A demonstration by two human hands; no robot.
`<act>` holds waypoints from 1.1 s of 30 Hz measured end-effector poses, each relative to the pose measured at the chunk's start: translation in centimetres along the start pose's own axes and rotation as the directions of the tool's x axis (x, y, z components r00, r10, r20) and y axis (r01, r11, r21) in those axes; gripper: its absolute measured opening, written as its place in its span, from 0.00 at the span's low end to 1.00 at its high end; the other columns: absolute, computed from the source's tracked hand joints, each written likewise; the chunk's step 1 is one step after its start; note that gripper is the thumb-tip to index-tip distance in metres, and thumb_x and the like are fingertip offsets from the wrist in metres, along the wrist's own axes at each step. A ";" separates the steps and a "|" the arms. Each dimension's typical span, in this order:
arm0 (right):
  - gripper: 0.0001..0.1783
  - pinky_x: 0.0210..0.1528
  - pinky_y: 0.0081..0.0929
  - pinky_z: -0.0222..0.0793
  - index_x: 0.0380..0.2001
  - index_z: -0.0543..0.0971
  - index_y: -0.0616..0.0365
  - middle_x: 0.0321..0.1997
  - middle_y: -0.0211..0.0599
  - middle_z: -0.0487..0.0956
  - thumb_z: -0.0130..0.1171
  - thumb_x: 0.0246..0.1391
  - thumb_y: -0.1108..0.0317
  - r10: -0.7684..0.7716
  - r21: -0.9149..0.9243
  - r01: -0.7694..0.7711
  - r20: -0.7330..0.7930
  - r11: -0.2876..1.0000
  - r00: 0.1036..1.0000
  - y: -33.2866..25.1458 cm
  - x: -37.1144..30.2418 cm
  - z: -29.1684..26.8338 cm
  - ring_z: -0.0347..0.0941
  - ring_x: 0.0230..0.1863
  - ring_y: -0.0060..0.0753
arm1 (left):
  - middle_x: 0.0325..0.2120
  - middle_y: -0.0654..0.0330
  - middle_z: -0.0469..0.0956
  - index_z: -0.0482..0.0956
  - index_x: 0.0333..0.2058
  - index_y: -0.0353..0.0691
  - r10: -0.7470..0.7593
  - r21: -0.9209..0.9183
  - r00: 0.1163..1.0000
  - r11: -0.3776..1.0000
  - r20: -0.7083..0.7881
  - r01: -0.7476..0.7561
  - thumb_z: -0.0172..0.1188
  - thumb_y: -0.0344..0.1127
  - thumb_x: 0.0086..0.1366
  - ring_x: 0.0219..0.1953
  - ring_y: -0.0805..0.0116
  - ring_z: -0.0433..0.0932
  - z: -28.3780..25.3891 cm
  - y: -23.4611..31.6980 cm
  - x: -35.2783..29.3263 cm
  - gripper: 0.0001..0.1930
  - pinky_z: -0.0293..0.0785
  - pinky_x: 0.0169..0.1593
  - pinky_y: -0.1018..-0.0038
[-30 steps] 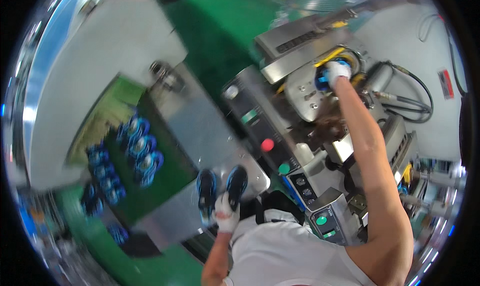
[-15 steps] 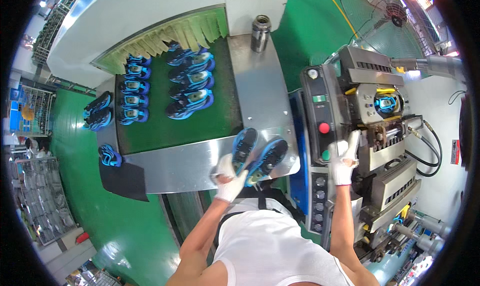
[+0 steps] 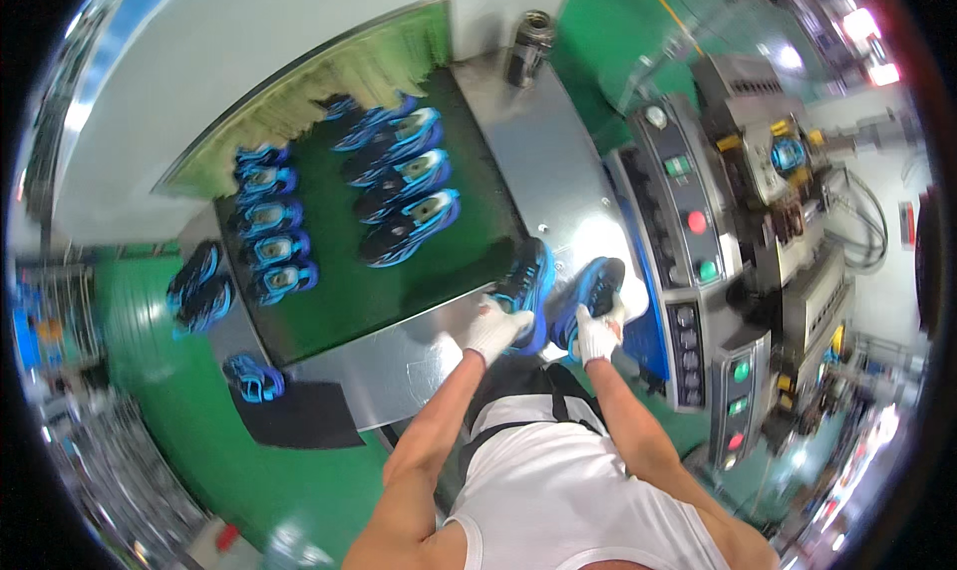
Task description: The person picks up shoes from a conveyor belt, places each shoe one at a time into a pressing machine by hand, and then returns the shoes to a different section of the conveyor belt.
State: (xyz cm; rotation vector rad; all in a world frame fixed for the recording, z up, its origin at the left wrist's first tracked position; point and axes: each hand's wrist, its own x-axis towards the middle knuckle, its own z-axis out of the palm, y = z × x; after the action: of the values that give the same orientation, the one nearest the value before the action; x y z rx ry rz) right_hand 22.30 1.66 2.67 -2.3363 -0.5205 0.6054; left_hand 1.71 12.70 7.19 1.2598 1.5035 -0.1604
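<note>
My left hand (image 3: 495, 332), in a white glove, grips the heel end of a black and blue sports shoe (image 3: 527, 279) over the front of the metal ledge. Right of it, a matching sports shoe (image 3: 599, 283) is held by its near end in my gloved right hand (image 3: 598, 335). Both shoes have their toes pointing away from me and stand slightly apart. Motion blurs the picture, and the gloves partly cover the shoe heels.
Several similar shoes (image 3: 407, 229) stand in rows on a green conveyor belt (image 3: 419, 296) before a fringed curtain (image 3: 329, 96). A steel flask (image 3: 530, 49) stands on the ledge's far end. At right is a machine with a button panel (image 3: 688, 206); a shoe (image 3: 788, 153) sits in it.
My right hand has left the machine's button panel area and come left to the right-hand shoe. My left hand now grips the left shoe. The whole view has turned and shifted.
</note>
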 end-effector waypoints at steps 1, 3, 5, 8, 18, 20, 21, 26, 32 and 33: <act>0.53 0.65 0.42 0.71 0.69 0.65 0.66 0.59 0.58 0.79 0.76 0.44 0.52 0.005 -0.114 -0.007 -0.011 0.993 1.000 0.5 0.4 -0.5 0.78 0.59 0.54 | 0.49 0.38 0.83 0.71 0.59 0.22 -0.006 0.002 1.000 1.000 -0.016 0.006 0.74 0.62 0.53 0.53 0.48 0.84 -0.6 -0.7 0.6 0.50 0.80 0.55 0.59; 0.50 0.65 0.41 0.71 0.69 0.67 0.63 0.57 0.56 0.80 0.75 0.44 0.55 0.126 -0.178 -0.117 0.045 0.977 0.991 -2.9 0.1 -2.6 0.78 0.59 0.52 | 0.41 0.56 0.84 0.78 0.46 0.30 0.063 -0.545 0.990 0.838 0.123 0.014 0.79 0.40 0.54 0.38 0.75 0.80 -2.0 -1.8 1.6 0.27 0.78 0.39 0.71; 0.43 0.58 0.36 0.76 0.66 0.72 0.66 0.55 0.49 0.84 0.75 0.46 0.63 0.177 0.016 -0.177 -0.041 0.984 0.983 -1.5 0.3 -4.9 0.82 0.53 0.42 | 0.38 0.52 0.84 0.79 0.39 0.29 0.157 -0.272 0.987 0.952 0.023 -0.144 0.80 0.49 0.50 0.36 0.65 0.83 -4.4 2.5 -0.2 0.30 0.82 0.44 0.66; 0.41 0.59 0.30 0.75 0.65 0.73 0.71 0.57 0.44 0.83 0.75 0.47 0.68 0.312 0.607 -0.325 0.131 0.725 0.941 -0.7 -2.8 -10.7 0.80 0.53 0.32 | 0.41 0.49 0.85 0.81 0.44 0.28 0.243 -0.031 0.964 0.970 0.106 -0.241 0.78 0.50 0.51 0.41 0.60 0.84 -3.4 5.8 -0.4 0.32 0.81 0.49 0.62; 0.44 0.65 0.36 0.71 0.66 0.72 0.61 0.57 0.49 0.81 0.77 0.48 0.56 0.429 0.512 -0.115 -0.552 0.851 0.715 7.4 -24.8 -24.6 0.78 0.58 0.43 | 0.47 0.40 0.82 0.77 0.47 0.23 0.425 0.392 0.533 0.377 0.731 -0.839 0.78 0.52 0.53 0.49 0.49 0.83 17.1 15.5 -17.9 0.37 0.77 0.53 0.58; 0.46 0.67 0.34 0.70 0.66 0.73 0.59 0.59 0.49 0.81 0.77 0.46 0.54 0.698 0.788 -0.163 -0.404 0.594 0.592 6.4 -29.2 -28.6 0.77 0.62 0.42 | 0.48 0.39 0.81 0.73 0.51 0.22 0.456 0.351 0.418 0.226 0.786 -0.908 0.78 0.55 0.52 0.52 0.48 0.81 20.9 14.7 -19.9 0.42 0.75 0.56 0.59; 0.46 0.67 0.34 0.69 0.66 0.74 0.59 0.59 0.49 0.81 0.78 0.45 0.53 0.723 0.813 -0.089 -0.454 0.575 0.521 8.2 -31.9 -30.1 0.77 0.63 0.42 | 0.49 0.38 0.81 0.72 0.52 0.21 0.383 0.349 0.399 0.194 0.833 -0.917 0.78 0.57 0.52 0.53 0.46 0.81 23.1 14.9 -23.8 0.44 0.74 0.58 0.59; 0.46 0.71 0.37 0.65 0.65 0.74 0.64 0.66 0.51 0.76 0.78 0.43 0.56 0.737 0.740 -0.012 -0.671 0.673 -0.079 13.0 -46.4 -32.5 0.72 0.68 0.43 | 0.56 0.34 0.77 0.70 0.57 0.18 0.118 0.151 0.143 -0.065 0.983 -0.986 0.77 0.61 0.52 0.59 0.45 0.79 34.3 11.7 -37.9 0.51 0.74 0.61 0.58; 0.48 0.71 0.40 0.67 0.68 0.67 0.68 0.64 0.60 0.76 0.74 0.46 0.60 0.601 0.808 -0.254 -0.571 0.532 -0.559 17.9 -59.4 -38.3 0.74 0.65 0.52 | 0.50 0.40 0.82 0.63 0.66 0.26 -0.009 -0.441 -0.444 -0.120 0.896 -0.889 0.72 0.46 0.57 0.52 0.47 0.83 50.8 4.5 -53.2 0.45 0.76 0.59 0.59; 0.48 0.69 0.42 0.68 0.69 0.66 0.68 0.64 0.61 0.76 0.72 0.47 0.59 0.572 0.814 -0.311 -0.570 0.490 -0.590 19.3 -60.8 -39.8 0.75 0.65 0.56 | 0.57 0.38 0.79 0.59 0.70 0.31 -0.024 -0.438 -0.443 -0.206 0.896 -0.875 0.72 0.49 0.57 0.57 0.44 0.81 54.3 2.0 -55.2 0.49 0.73 0.63 0.57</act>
State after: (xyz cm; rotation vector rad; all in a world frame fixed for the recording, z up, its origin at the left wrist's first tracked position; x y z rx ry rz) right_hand -1.56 -62.61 33.50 -1.7305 1.6824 -1.0221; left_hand 27.49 -56.50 30.61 2.0340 -1.2210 -0.5496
